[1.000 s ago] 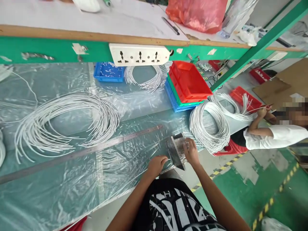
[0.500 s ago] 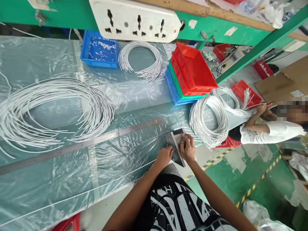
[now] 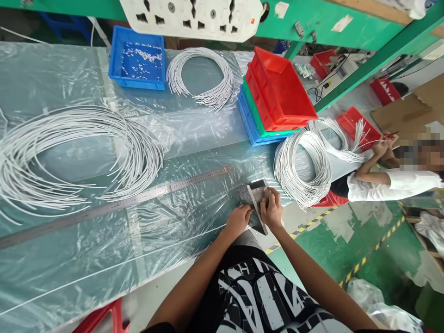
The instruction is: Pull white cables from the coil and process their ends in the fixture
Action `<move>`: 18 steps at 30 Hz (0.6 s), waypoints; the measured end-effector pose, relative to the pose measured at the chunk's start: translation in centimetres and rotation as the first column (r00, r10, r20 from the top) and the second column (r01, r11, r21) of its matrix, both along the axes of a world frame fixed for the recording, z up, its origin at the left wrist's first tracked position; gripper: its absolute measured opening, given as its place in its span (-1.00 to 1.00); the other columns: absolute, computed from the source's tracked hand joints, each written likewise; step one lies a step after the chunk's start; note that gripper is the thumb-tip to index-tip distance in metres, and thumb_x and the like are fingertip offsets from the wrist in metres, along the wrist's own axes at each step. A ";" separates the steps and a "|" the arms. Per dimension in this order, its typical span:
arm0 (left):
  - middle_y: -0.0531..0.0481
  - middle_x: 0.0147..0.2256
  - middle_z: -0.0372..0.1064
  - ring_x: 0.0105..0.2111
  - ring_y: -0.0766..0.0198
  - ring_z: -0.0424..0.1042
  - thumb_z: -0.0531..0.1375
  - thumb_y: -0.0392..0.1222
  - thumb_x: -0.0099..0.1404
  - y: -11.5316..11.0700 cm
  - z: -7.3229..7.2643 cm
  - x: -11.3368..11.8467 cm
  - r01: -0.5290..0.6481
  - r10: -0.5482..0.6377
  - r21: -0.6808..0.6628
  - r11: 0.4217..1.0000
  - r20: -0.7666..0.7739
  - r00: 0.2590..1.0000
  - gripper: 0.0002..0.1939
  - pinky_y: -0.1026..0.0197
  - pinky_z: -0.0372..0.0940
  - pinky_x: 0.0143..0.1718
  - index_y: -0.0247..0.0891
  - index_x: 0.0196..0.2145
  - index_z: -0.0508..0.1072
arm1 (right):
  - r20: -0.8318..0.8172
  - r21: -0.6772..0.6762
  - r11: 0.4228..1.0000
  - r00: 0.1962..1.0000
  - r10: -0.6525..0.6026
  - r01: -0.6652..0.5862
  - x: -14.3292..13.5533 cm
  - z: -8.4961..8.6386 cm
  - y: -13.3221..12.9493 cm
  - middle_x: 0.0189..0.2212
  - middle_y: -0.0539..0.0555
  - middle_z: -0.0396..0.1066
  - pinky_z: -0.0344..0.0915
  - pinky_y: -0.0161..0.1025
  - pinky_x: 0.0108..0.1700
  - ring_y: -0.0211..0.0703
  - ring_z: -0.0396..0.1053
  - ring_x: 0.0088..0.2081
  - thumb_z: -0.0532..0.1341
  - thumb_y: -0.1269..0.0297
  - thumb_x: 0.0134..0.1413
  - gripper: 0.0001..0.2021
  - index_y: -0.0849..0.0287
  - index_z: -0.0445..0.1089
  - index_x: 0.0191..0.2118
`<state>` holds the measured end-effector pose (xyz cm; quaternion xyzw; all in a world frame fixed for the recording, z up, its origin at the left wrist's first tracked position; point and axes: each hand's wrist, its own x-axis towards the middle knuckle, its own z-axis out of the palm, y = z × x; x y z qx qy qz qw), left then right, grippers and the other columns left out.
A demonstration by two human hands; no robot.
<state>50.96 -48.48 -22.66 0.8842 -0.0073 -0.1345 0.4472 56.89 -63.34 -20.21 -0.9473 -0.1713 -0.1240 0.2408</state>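
At the table's near edge stands a grey metal fixture (image 3: 255, 203) with an upright plate and flat sides. My left hand (image 3: 238, 219) is closed in a pinch at the fixture's left side. A long white wire (image 3: 138, 258) runs along the front of the table up to this hand, which seems to hold its end; the fingertips partly hide it. On the other side of the plate, my right hand (image 3: 272, 209) has its fingers bent and drawn together against the fixture. Whatever lies between those fingertips is hidden.
A steel ruler (image 3: 152, 193) lies left of the fixture, beside a large white wire coil (image 3: 142, 152). Behind are a blue tray (image 3: 116, 60) of small white parts, another coil (image 3: 227, 83) and stacked trays (image 3: 294, 101). A co-worker (image 3: 374, 185) handles wire at right.
The view has tilted slightly, so the table things sit a little higher in the picture. Both hands stay at the fixture, with only slight finger movement.
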 end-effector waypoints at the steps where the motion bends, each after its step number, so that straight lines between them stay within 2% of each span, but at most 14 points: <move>1: -0.09 -0.22 0.48 -0.16 0.13 0.47 0.04 -0.29 0.45 -0.1 0.1 0.0 -0.004 0.004 0.001 1.000 -0.007 1.000 -0.81 0.17 0.32 -0.12 -0.27 -0.18 0.46 | -0.001 -0.002 1.000 1.000 -0.003 0.003 0.0 0.1 0.0 0.09 0.26 0.25 0.47 -0.04 -0.16 0.10 0.33 0.05 0.01 0.33 0.28 -0.71 0.16 0.31 0.05; 12: -0.11 -0.18 0.49 -0.16 0.14 0.49 0.05 -0.29 0.44 -0.3 1.4 0.0 -0.073 0.072 -0.006 0.997 -0.101 0.992 -0.79 0.18 0.32 -0.12 -0.25 -0.16 0.50 | 0.011 -0.022 1.000 1.000 -0.008 0.008 -0.4 0.5 0.3 0.10 0.28 0.26 0.46 -0.05 -0.18 0.11 0.35 0.03 -0.01 0.34 0.28 -0.70 0.17 0.29 0.06; 18: -0.12 -0.16 0.49 -0.14 0.11 0.50 0.07 -0.24 0.43 -0.7 1.8 -0.5 -0.080 0.079 -0.006 0.997 -0.134 0.988 -0.77 0.15 0.36 -0.11 -0.23 -0.13 0.52 | 0.024 0.003 1.000 0.999 -0.029 0.029 -1.0 0.7 0.3 0.09 0.32 0.29 0.43 -0.01 -0.21 0.17 0.37 -0.02 0.01 0.31 0.26 -0.70 0.22 0.36 0.02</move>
